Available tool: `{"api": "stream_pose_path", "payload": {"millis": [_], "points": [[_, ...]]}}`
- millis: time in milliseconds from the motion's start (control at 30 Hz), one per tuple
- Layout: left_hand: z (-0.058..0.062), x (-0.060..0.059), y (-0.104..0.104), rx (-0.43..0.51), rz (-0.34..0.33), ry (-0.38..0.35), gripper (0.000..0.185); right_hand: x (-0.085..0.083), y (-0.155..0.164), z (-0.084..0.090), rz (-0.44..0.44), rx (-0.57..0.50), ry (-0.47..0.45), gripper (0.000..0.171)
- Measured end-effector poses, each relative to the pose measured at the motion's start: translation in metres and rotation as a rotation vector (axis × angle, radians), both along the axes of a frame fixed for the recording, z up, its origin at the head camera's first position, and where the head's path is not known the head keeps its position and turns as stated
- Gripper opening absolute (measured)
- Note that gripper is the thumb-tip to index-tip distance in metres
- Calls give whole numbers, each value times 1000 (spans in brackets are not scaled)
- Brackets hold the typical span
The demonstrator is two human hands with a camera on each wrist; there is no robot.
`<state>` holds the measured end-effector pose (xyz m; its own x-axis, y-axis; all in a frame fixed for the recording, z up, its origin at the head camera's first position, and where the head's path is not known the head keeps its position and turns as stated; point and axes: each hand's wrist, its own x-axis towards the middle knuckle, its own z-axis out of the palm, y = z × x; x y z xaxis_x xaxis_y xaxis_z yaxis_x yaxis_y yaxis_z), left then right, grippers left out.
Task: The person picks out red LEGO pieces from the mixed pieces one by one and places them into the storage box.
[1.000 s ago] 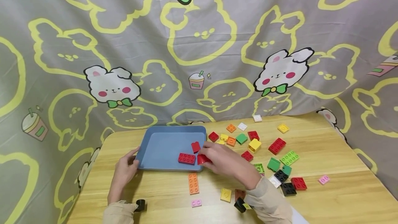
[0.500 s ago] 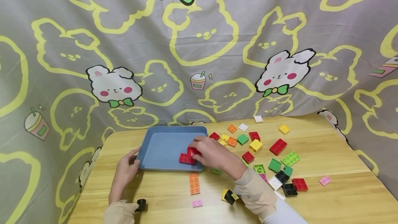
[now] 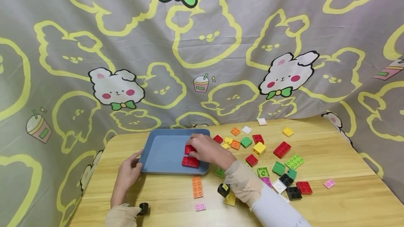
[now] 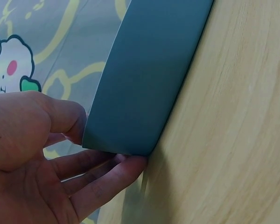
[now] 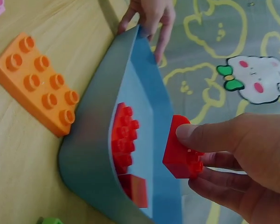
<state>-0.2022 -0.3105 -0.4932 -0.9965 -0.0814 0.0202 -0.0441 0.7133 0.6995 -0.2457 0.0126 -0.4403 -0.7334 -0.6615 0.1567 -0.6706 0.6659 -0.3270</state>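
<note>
My left hand (image 3: pixel 128 171) grips the left end of a blue tray (image 3: pixel 162 151), its fingers around the corner in the left wrist view. Over the tray's right half, my right hand (image 3: pixel 205 148) pinches a red toy brick (image 5: pixel 179 147) between thumb and fingers, studs toward the fingers. Below it in the tray lies a red eight-stud brick (image 3: pixel 190 162) near the front wall. A further red brick (image 5: pixel 139 191) sits beside that one in the right wrist view; in the head view my right hand hides it.
An orange eight-stud brick (image 3: pixel 197 187) and a small pink brick (image 3: pixel 200 207) lie in front of the tray. Several loose bricks in red, green, yellow, black and white, such as a lime brick (image 3: pixel 295 162), spread over the wooden table (image 3: pixel 341 157) to the right. A patterned curtain (image 3: pixel 227 55) hangs behind.
My right hand has moved left, from the tray's right edge to over its inside, carrying the red brick. My left hand has kept its hold on the tray.
</note>
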Motion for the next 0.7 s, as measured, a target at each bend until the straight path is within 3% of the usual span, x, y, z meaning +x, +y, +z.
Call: {"api": "stream_pose_path", "payload": {"millis": [200,500,700], "points": [[1,0,2,2,0,-6,53,-12,-9,-9,-20,40,8,19],[2,1,5,-8,-21,53,49,-20,-28,-14,-49,88,-36,10],[3,2,2,-2,-15,29,51,-24,-38,-16,-51,130,-33,7]]}}
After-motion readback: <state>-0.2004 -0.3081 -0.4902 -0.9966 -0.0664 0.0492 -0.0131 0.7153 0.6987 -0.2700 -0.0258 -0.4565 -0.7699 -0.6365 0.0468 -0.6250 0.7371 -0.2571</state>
